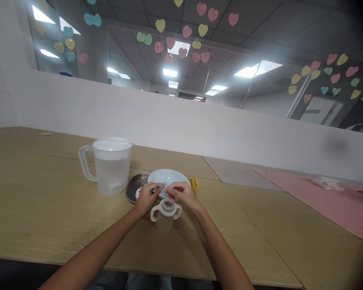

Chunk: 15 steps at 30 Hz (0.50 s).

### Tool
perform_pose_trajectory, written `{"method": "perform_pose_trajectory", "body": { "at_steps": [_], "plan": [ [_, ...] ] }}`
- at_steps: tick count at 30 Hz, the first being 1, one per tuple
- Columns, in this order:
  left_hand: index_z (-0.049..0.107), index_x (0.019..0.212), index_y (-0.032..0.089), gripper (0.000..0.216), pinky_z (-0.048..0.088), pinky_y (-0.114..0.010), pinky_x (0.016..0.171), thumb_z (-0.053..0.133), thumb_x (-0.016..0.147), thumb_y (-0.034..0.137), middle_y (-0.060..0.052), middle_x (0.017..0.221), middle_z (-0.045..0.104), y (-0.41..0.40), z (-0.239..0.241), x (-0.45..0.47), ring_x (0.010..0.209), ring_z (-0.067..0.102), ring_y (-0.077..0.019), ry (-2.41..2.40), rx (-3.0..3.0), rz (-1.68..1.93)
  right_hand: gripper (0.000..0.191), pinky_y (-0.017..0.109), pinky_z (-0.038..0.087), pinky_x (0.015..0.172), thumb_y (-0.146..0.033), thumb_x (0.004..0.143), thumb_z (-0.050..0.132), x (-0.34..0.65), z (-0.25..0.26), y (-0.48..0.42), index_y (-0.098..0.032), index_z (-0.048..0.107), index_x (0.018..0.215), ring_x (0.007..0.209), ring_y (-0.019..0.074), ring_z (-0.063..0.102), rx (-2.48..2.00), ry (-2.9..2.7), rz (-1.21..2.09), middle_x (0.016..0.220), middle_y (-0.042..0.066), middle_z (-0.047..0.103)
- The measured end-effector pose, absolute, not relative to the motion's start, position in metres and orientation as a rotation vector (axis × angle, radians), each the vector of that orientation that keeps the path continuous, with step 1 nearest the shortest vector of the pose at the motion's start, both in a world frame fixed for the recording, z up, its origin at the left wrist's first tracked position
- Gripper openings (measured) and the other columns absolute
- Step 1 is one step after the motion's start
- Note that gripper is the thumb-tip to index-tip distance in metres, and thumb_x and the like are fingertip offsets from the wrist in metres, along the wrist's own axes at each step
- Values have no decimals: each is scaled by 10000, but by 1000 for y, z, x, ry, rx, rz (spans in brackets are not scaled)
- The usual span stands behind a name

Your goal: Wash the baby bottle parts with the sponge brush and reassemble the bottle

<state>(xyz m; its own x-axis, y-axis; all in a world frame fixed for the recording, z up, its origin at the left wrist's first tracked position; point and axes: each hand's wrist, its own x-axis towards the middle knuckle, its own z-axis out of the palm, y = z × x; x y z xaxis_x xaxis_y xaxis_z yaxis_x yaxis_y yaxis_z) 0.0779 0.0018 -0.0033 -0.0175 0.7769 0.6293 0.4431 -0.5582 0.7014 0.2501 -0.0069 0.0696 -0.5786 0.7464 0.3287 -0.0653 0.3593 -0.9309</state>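
Between my two hands is a small clear round piece (163, 187), held above the near edge of a white basin (169, 173). The fingers of my left hand (147, 198) are closed on its left side. My right hand (184, 194) pinches at its right side, and a bit of red shows below those fingertips. Just in front of the hands stands a baby bottle (165, 219) upright, with two white handles and an uncovered mouth. Partly behind my left hand lie a dark tray (132, 189), a clear dome-shaped cover (144, 177) and a white part (137, 194).
A lidded plastic pitcher (112, 171) stands left of the tray. Something yellow and ridged (195, 183) rests right of the basin. A pink mat (326, 201) with a crumpled white item (328, 183) covers the table's right side. A white wall (157, 117) rises behind the table.
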Motion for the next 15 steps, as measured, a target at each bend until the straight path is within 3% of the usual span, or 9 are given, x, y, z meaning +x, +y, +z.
{"method": "perform_pose_trajectory", "body": {
  "at_steps": [9, 15],
  "plan": [
    [721, 934, 207, 280, 471, -344, 833, 543, 818, 389, -63, 943, 720, 2, -2, 78, 891, 633, -211, 1223, 1957, 1610, 267, 189, 353, 451, -378, 620, 769, 246, 65, -4, -174, 688, 772, 451, 57, 434, -610, -1766, 1267, 522, -52, 512],
    [721, 921, 197, 280, 463, -334, 840, 534, 819, 379, -61, 935, 719, 1, -1, 77, 889, 629, -208, 1229, 1954, 1578, 334, 195, 399, 488, -399, 513, 814, 242, 68, -9, -167, 679, 710, 529, 78, 491, -669, -1777, 1305, 601, -20, 587]
  ]
}}
